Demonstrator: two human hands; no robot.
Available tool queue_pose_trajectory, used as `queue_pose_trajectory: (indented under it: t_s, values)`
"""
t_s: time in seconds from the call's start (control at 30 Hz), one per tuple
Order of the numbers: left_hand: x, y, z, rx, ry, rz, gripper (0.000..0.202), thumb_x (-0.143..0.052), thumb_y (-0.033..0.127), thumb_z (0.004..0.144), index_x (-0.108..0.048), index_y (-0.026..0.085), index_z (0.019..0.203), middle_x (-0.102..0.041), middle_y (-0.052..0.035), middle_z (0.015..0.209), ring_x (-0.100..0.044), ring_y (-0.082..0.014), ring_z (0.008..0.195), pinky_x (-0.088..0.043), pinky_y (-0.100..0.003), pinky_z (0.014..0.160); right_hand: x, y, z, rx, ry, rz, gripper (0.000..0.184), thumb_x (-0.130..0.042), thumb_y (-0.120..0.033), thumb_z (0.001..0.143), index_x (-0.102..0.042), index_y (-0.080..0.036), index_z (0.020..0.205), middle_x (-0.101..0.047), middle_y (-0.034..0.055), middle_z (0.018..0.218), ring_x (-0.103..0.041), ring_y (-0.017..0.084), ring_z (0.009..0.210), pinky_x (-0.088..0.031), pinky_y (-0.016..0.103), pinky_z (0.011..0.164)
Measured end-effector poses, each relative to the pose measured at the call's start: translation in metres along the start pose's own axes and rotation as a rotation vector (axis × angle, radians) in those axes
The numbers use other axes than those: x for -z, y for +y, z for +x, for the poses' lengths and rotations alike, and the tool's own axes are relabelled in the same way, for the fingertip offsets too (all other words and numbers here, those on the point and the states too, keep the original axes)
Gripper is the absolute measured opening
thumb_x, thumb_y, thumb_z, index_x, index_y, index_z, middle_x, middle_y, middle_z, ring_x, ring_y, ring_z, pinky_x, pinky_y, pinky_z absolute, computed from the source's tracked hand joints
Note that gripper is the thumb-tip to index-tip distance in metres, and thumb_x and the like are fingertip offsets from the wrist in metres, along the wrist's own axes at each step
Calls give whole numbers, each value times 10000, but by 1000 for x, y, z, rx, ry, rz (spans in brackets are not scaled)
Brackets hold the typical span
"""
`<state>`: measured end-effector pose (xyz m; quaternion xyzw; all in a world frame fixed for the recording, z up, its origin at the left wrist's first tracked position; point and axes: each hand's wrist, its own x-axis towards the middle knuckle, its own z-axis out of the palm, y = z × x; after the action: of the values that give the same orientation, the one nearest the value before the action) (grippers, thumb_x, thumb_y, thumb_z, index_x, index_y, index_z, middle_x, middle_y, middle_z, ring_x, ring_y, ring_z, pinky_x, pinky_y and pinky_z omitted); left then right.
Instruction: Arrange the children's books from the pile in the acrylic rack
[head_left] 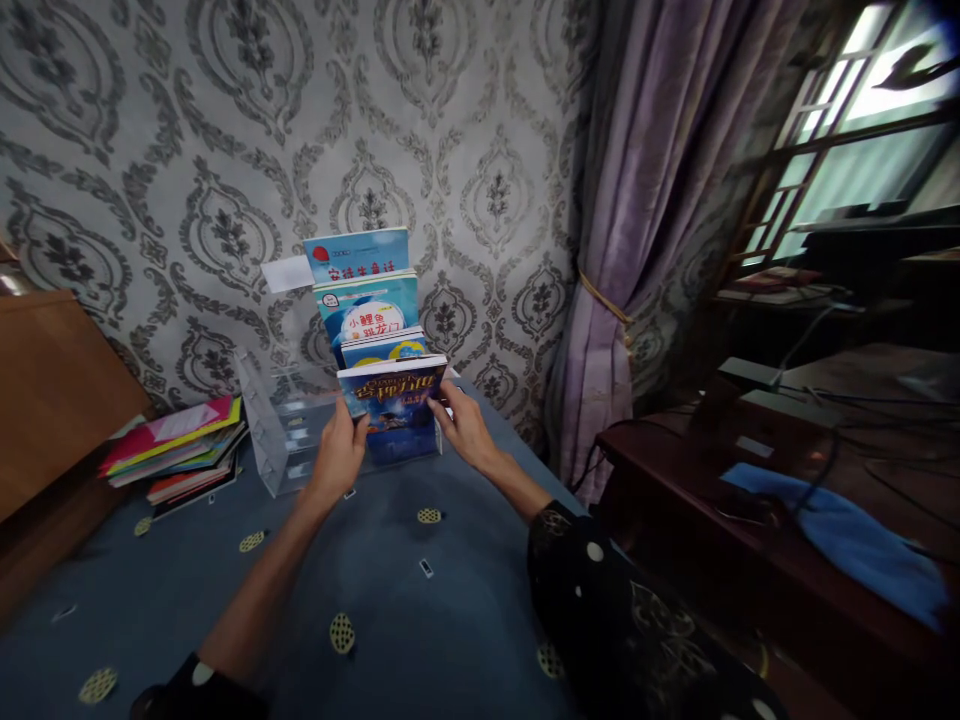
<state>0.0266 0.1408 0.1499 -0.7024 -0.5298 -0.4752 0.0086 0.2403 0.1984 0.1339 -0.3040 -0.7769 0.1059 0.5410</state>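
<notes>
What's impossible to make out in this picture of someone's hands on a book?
All in the head view:
Front book: far side, facing away.
Rear blue book: lower cover, hidden by the books ahead; smallest print, too small.
Left hand: far-side fingers, hidden by the hand and front book.
Colorful stack: any lettering, blurred and too small.
Window: cut off by the top and right edges.

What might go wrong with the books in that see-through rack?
The dark blue book, held at its sides by the left hand and right hand, might bump the books close behind it.
The clear rack stands on blue cloth, so a hard push could perhaps shift it.
The uneven colourful pile beside it might slide if knocked.
</notes>
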Motion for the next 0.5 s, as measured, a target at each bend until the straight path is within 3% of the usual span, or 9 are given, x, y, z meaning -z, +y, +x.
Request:
queue_pose_trajectory:
  t_s: [0.3,0.5]
  values:
    - [-20,-14,-1,1,27,-10,108,-454,295,935,-448,217,1009,-661,-46,859,-680,-229,786,-532,-335,692,-7,18,-1,-17,-5,19,191,-426,-319,980,-563,-199,1038,-644,70,918,-607,221,841,-480,330,749]
    - [-30,-25,-7,45,15,0,77,-467,281,912,-433,226,955,-636,-24,819,-666,-221,753,-522,-327,677,-12,29,-7,-42,-31,-21,166,-447,-325,968,-560,-203,973,-630,61,883,-592,221,812,-466,329,748]
